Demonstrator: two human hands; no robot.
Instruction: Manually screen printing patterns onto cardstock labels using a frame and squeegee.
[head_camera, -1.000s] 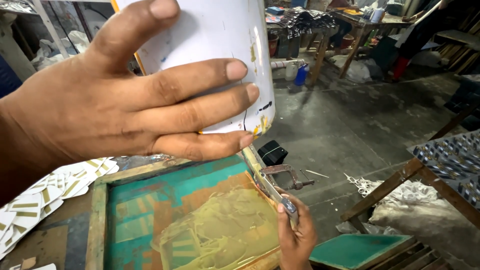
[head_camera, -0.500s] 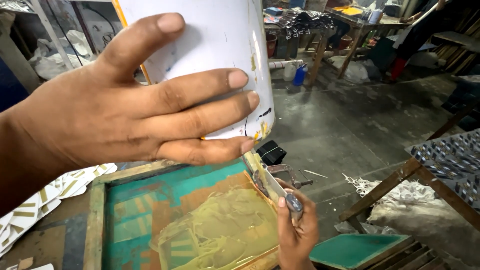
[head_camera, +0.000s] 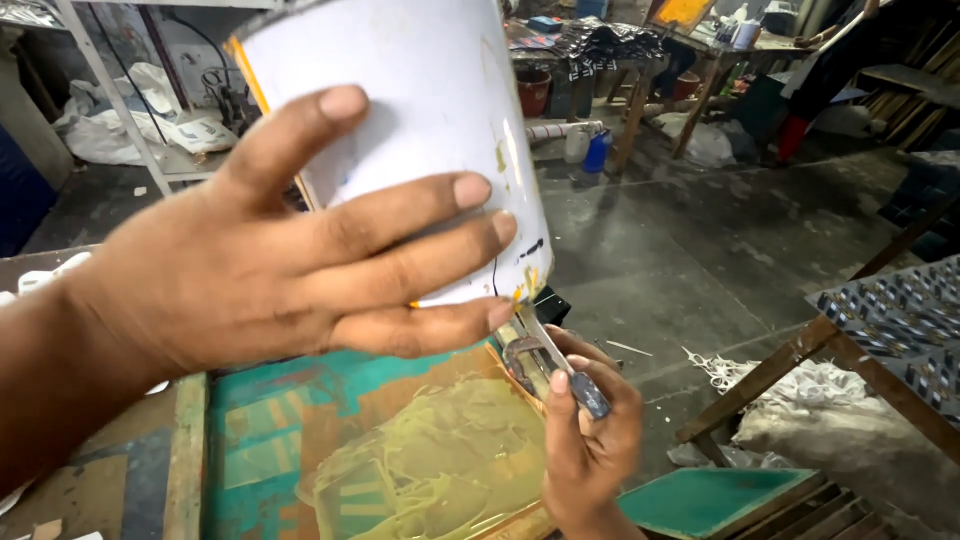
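Right up against the camera, the left hand (head_camera: 300, 270) has its fingers spread wide and wrapped around a big white bucket (head_camera: 420, 130), tipped over so its lower lip hangs just above the wooden-framed printing screen (head_camera: 190, 440). Thumb up top, four fingers across the side, so it's a full clamp on the wall of the tub, no handle involved. Just below that, the right hand (head_camera: 590, 440) is curled shut around the dark handle of a palette knife (head_camera: 560, 365), blade angled up into the bucket's mouth where some yellowish ink clings at the rim. A thick olive-yellow ink puddle (head_camera: 440, 470) already sits on the teal mesh, near the right side of the frame. If you're doing this bit, I'd say keep the bucket lip low and over the mesh so drips land in the puddle and not on the frame or floor, and drag the blade along the inner wall rather than stabbing at it. Grip matters too, that tub looks slick with smears. Further right a patterned fabric (head_camera: 900, 330) lies on a wooden bench, and way back there are cluttered tables (head_camera: 640, 50) across the concrete floor.
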